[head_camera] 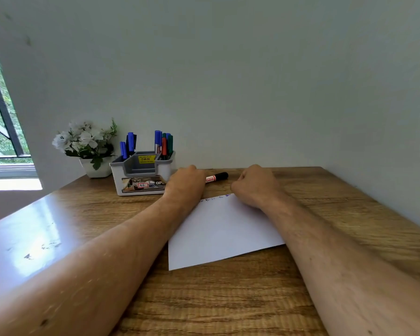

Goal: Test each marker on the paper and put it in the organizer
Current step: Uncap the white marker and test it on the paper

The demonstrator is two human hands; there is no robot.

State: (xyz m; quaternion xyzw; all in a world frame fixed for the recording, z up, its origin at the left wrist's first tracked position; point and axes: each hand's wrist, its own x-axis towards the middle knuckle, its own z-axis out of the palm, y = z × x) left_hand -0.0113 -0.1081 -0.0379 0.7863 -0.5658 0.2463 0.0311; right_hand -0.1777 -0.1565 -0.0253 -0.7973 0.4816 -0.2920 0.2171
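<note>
— On the wooden table [228, 299], what lies between the two hands?
— A marker [216, 177] with a black cap and a white body bearing a red label. It lies flat near the wall, its capped end pointing right. Its other end is hidden behind the left hand [186, 181].
— Is that hand's grip on it?
— I cannot tell. The left hand is curled, knuckles up, at the marker's left end; contact is hidden. The right hand [254, 184] is curled into a loose fist just right of the marker, apart from it, its heel on the far right corner of the paper [223, 229].
— And the paper?
— A white sheet, lying skewed on the table under both forearms, with small blue scribbles [218, 198] along its far edge.
— Where is the organizer?
— The white and grey organizer [141, 175] stands just left of the left hand, holding blue markers [129, 144] in its left compartment and blue, red and green ones [164, 143] in its right. A white pot of white flowers [87, 144] stands beside it, toward the window [0, 122]
</note>
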